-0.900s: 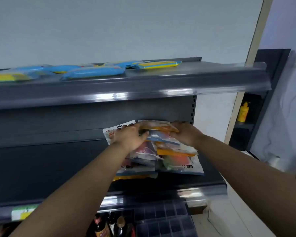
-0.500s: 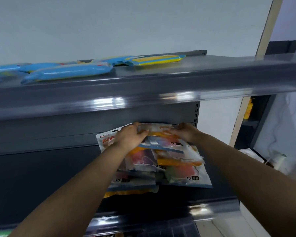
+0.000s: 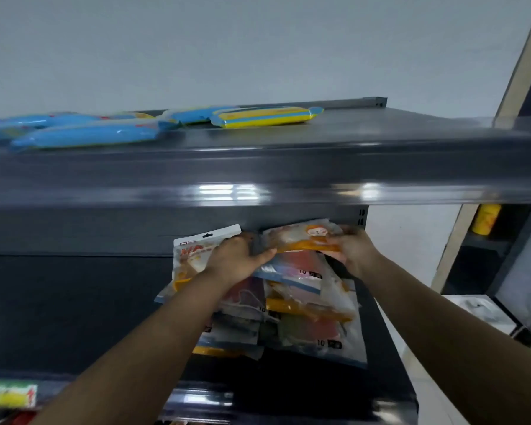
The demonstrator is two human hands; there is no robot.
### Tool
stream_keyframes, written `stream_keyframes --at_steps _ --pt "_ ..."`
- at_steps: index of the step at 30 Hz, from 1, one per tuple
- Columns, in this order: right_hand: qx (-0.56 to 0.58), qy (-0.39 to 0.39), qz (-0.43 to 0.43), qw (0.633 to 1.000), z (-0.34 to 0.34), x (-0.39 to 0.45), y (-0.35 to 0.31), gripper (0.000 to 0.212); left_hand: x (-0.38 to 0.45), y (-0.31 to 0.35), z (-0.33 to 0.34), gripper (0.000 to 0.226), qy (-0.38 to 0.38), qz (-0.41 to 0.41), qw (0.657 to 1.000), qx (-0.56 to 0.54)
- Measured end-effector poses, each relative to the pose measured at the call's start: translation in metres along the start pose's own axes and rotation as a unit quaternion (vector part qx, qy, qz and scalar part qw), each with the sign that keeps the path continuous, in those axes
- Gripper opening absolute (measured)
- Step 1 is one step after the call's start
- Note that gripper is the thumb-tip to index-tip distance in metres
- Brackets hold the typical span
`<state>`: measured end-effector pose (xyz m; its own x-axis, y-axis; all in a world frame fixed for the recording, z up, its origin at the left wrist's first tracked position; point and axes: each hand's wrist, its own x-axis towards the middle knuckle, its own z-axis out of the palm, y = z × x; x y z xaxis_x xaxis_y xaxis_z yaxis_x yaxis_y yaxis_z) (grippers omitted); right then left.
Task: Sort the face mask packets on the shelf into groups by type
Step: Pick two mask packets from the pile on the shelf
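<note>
A loose heap of clear face mask packets (image 3: 307,314) with orange, red and blue bands lies on the dark middle shelf (image 3: 74,302). Both hands hold one orange-banded packet (image 3: 304,237) lifted just above the heap, near the shelf's back wall. My left hand (image 3: 239,259) grips its left end and my right hand (image 3: 353,253) grips its right end. A white-topped packet (image 3: 203,243) lies behind my left hand. On the top shelf (image 3: 350,142), several blue and yellow packets (image 3: 178,124) lie in a row.
The top shelf's front edge (image 3: 288,185) overhangs close above my hands. A yellow bottle (image 3: 485,222) stands on a side rack at the right. A price label (image 3: 10,394) sticks to the middle shelf's front rail at the lower left.
The orange-banded packet has come up off the heap between both hands. The view has tilted upward, showing more of the top shelf.
</note>
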<state>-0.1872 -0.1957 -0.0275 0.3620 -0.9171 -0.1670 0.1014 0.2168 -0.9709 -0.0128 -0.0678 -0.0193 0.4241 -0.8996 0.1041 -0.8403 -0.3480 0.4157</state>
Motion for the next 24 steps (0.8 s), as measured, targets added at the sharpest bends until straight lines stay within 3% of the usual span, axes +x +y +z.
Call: stream_keyframes --at_steps 3,5,7,9,14,19,21,24 --pt "0.093 -0.005 -0.004 0.996 -0.019 -0.003 -0.006 0.023 -0.003 0.008 0.004 0.06 0.003 -0.031 0.998 0.046" --pt "0.134 -0.023 0.012 0.991 -0.031 -0.002 -0.006 0.03 -0.004 0.016 0.006 0.061 0.0 -0.055 0.995 0.081" --pt "0.118 -0.047 0.042 0.991 -0.039 -0.002 -0.004 0.036 -0.005 0.023 0.009 0.062 -0.002 -0.077 0.993 0.09" --pt "0.058 -0.066 0.067 0.994 -0.046 -0.005 -0.003 0.025 -0.005 0.03 0.012 0.058 -0.003 -0.078 0.993 0.086" --pt "0.005 -0.049 0.099 0.994 -0.053 -0.001 0.003 0.011 -0.008 0.039 0.015 0.046 0.051 -0.09 0.992 -0.069" --pt "-0.006 -0.068 0.109 0.992 -0.048 -0.004 0.009 0.001 -0.013 0.039 0.016 0.036 0.111 -0.098 0.983 -0.108" --pt "-0.011 -0.064 0.105 0.992 -0.049 -0.002 0.014 0.022 -0.015 0.037 0.017 0.029 0.111 -0.108 0.982 -0.108" --pt "0.03 -0.068 0.088 0.993 -0.052 -0.002 0.017 0.025 -0.022 0.033 0.016 0.024 0.139 -0.104 0.973 -0.15"
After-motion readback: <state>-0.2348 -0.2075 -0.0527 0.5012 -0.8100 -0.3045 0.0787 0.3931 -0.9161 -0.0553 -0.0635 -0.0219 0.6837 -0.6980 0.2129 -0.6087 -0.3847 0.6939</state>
